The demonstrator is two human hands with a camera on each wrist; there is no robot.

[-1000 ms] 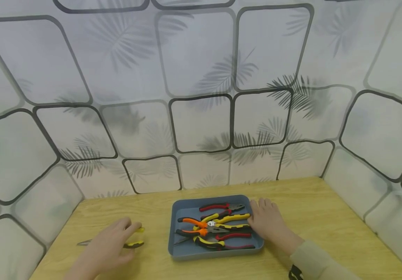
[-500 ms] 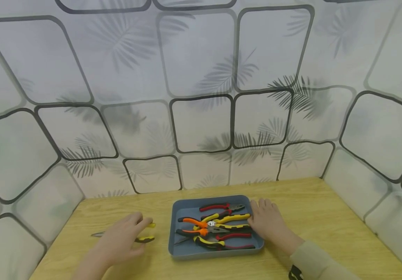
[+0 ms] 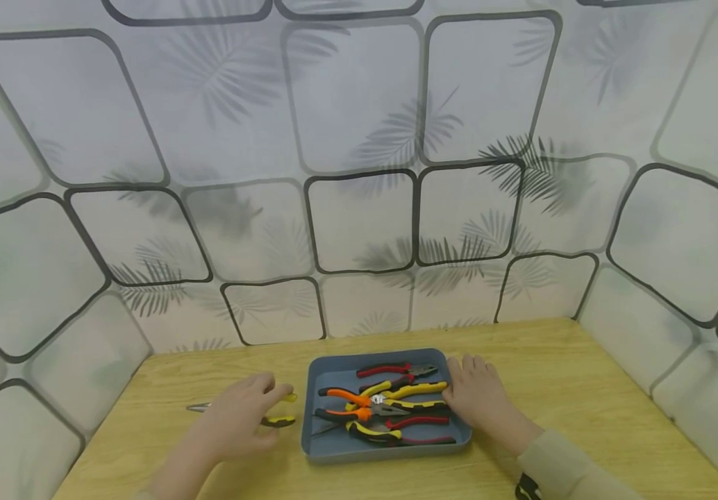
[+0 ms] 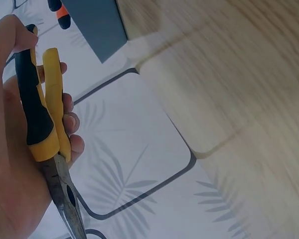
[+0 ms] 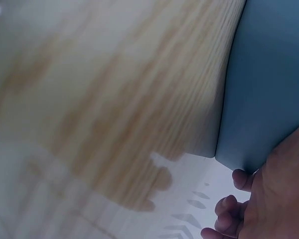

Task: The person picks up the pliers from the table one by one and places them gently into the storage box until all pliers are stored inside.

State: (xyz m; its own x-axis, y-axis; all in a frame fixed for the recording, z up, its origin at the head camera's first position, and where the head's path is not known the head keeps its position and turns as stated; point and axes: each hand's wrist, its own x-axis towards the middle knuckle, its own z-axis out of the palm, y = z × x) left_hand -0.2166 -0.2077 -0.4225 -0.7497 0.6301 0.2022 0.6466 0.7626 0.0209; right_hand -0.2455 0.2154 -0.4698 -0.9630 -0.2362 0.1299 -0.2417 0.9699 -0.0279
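Note:
My left hand (image 3: 238, 421) grips a pair of long-nose pliers (image 4: 37, 109) with yellow and black handles, left of the blue-grey tray (image 3: 390, 456). In the left wrist view the fingers curl round both handles, and the metal nose points back toward the wrist. My right hand (image 3: 479, 393) rests against the tray's right side, its fingers lying over the rim. Inside the tray lie several pliers: orange-and-black ones (image 3: 359, 414), yellow-and-black ones (image 3: 371, 433) and red-handled ones (image 3: 384, 369). Some overlap and partly hide one another.
The wooden table (image 3: 540, 375) carries the tray near its middle. Patterned white walls (image 3: 359, 229) with leaf prints and dark outlines close in the back and both sides. A dark band (image 3: 528, 486) shows at the right wrist.
My left hand has moved right with the long-nose pliers, closer to the tray's left edge. The right hand and the tray have stayed where they were.

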